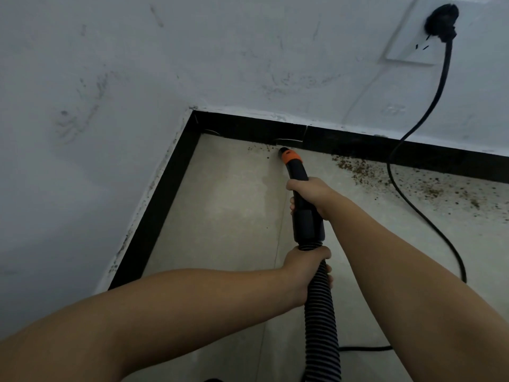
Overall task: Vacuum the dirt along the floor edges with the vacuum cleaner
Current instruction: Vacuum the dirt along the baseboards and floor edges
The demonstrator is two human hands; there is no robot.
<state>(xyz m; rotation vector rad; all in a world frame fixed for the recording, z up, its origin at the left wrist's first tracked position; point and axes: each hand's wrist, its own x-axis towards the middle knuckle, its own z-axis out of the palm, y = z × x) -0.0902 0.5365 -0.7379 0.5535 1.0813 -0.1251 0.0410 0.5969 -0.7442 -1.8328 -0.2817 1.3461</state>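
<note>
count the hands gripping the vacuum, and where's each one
2. The right hand grips the black nozzle tube just behind its orange collar. The left hand grips the ribbed hose just below the cuff, nearer the camera.

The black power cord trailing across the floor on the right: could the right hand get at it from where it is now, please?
Probably yes: the black power cord lies on open floor just beside the right hand, nothing between, though that hand grips the black vacuum wand.

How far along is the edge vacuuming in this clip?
Partway. The floor from the corner to the nozzle looks nearly clean, with only a few specks. In hand: right hand grips the wand, left hand the hose, nozzle at the baseboard. Left: the thick dirt along the baseboard to the right, around the power cord.
</note>
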